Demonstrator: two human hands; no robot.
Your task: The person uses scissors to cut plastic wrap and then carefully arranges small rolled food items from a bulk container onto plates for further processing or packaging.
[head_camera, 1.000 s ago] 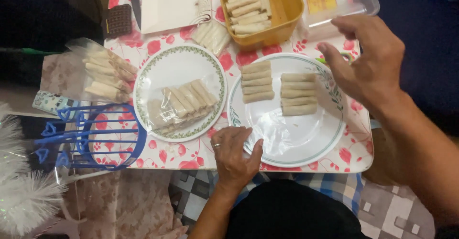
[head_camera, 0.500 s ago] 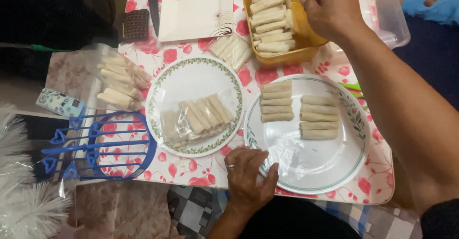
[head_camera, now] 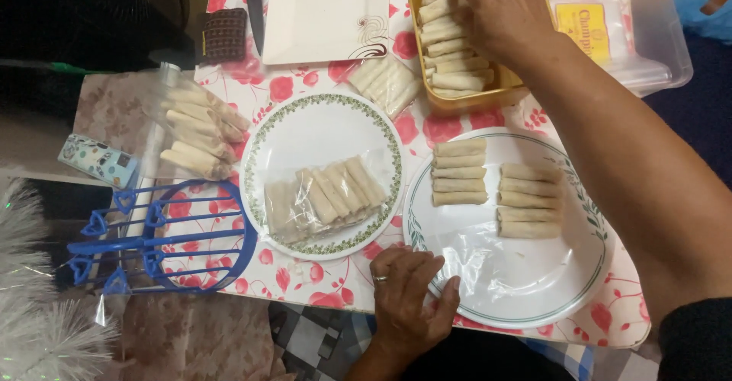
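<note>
Right hand (head_camera: 499, 8) clenched over spring rolls (head_camera: 450, 46) in yellow tub (head_camera: 465, 100); left hand (head_camera: 408, 289) flat, released, steadying plate (head_camera: 503, 282). Squeezing risks tearing wrappers.

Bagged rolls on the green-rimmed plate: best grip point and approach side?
Probably the bag of rolls by its loose clear plastic at the lower-left end, coming from the table's near edge. The rolls lie packed side by side on the plate, so squeezing them mid-pack could crush them.
</note>
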